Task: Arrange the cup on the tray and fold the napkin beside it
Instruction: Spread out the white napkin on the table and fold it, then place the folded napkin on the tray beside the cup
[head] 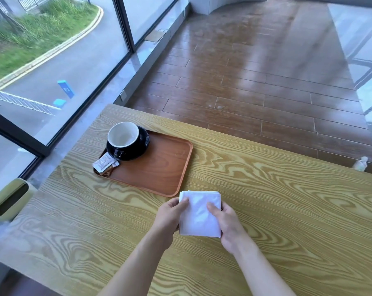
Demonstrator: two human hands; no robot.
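Observation:
A black cup with a white inside (123, 136) stands on a black saucer (143, 144) at the far left corner of a brown wooden tray (159, 167). A white napkin (199, 216), folded into a rectangle, lies on the table just off the tray's near right corner. My left hand (170, 216) grips the napkin's left edge, thumb on top. On the opposite edge my right hand (228, 223) holds it the same way.
Small sugar packets (105, 164) lie on the tray beside the saucer. The light wooden table (287, 199) runs along a glass window wall on the left. A pale green bin (8, 199) sits off the table's left edge. Brown plank floor lies beyond.

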